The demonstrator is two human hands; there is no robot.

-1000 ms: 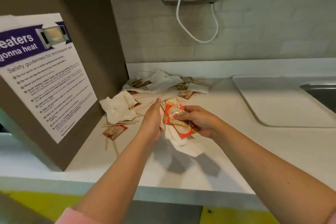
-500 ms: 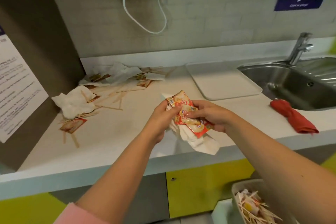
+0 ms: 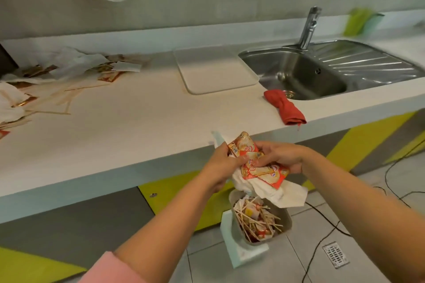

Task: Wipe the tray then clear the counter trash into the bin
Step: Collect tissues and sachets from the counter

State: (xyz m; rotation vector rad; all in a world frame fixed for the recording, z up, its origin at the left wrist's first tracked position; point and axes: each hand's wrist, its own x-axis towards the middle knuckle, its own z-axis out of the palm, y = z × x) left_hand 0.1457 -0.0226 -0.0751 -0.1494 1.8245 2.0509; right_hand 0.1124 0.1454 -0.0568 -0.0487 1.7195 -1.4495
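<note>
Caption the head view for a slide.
Left hand and right hand hold sachets and a napkin above the bin; more trash litters the counter left of the tray.

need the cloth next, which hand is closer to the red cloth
Right. The right hand is just below-left of the red cloth; the left hand is further left. Both grip wrappers.

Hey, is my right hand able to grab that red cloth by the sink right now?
Probably not yet: the right hand grips wrappers and a napkin with the left hand, above the bin. Nothing stands between it and the red cloth, so once emptied it likely can.
</note>
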